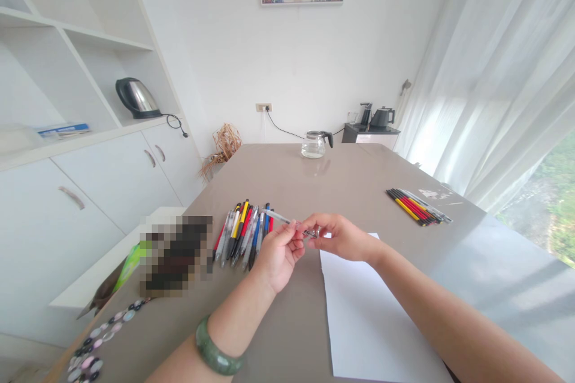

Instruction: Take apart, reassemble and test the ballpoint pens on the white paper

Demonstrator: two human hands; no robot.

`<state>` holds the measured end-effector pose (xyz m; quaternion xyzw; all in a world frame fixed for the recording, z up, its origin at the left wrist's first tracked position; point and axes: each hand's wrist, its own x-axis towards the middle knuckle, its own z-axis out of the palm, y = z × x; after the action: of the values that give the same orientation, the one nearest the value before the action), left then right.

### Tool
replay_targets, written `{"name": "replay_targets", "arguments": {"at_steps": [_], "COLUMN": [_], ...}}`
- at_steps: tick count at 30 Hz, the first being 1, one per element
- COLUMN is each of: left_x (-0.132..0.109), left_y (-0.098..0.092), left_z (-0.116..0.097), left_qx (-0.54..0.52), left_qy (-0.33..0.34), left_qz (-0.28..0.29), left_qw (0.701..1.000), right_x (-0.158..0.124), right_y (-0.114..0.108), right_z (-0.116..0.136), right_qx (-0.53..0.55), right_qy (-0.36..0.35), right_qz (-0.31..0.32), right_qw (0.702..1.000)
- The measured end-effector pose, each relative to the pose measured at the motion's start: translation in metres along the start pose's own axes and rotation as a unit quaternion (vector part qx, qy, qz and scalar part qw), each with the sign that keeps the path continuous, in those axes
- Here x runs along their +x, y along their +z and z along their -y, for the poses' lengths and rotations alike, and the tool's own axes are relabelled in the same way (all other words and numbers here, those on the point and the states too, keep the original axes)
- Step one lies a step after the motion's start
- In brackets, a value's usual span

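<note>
Between my two hands, above the table, is a clear-barrelled pen (276, 215). My left hand (279, 254) is closed around its barrel, with the clear end pointing up and left. At the pen's other end, the fingers of my right hand (341, 236) pinch the tip; whether a cap is there is too small to tell. Just left of my left hand lies a pile of pens (242, 233) in clear, yellow, red, black and blue. Under my right wrist is a white sheet of paper (368, 317).
A row of pens (415, 206) lies at the right, beside white scraps (435, 194). A glass pot (313, 146) with clear liquid stands at the table's far edge. Beaded strands (105, 335) and a blurred dark object (179, 257) are at the left.
</note>
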<state>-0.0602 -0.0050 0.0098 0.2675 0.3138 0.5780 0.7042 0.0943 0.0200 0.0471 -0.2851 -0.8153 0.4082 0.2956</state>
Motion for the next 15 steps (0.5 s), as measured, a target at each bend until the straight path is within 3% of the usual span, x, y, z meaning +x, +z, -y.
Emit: {"name": "replay_targets", "arguments": {"at_steps": [3,5,6,8,11,13,15], "left_x": [-0.004,-0.011,-0.014,-0.023,-0.034,-0.039,-0.041], "left_y": [0.004,0.008,0.011,0.016,0.020,0.020,0.019], "left_z": [0.000,0.000,0.001,0.002,0.006,0.007,0.008], "left_qx": [0.117,0.271,0.357,0.512,0.670,0.727,0.752], "left_qy": [0.028,0.069,0.099,0.151,0.144,0.105,0.075], "left_qz": [0.034,0.076,0.111,0.215,0.312,0.330,0.334], "left_qw": [0.992,0.957,0.922,0.818,0.658,0.594,0.563], "right_x": [0.004,0.006,0.007,0.006,0.001,-0.005,-0.012], "right_y": [-0.002,-0.011,-0.018,-0.035,-0.064,-0.081,-0.096], "right_z": [-0.006,-0.009,-0.010,-0.009,-0.009,-0.013,-0.018], "right_qx": [0.088,0.145,0.178,0.267,0.423,0.488,0.532], "right_qy": [0.014,0.011,0.003,-0.014,-0.001,0.016,0.030], "right_qz": [-0.112,-0.238,-0.293,-0.348,-0.313,-0.304,-0.326], "right_qw": [0.990,0.960,0.939,0.899,0.851,0.818,0.781]}}
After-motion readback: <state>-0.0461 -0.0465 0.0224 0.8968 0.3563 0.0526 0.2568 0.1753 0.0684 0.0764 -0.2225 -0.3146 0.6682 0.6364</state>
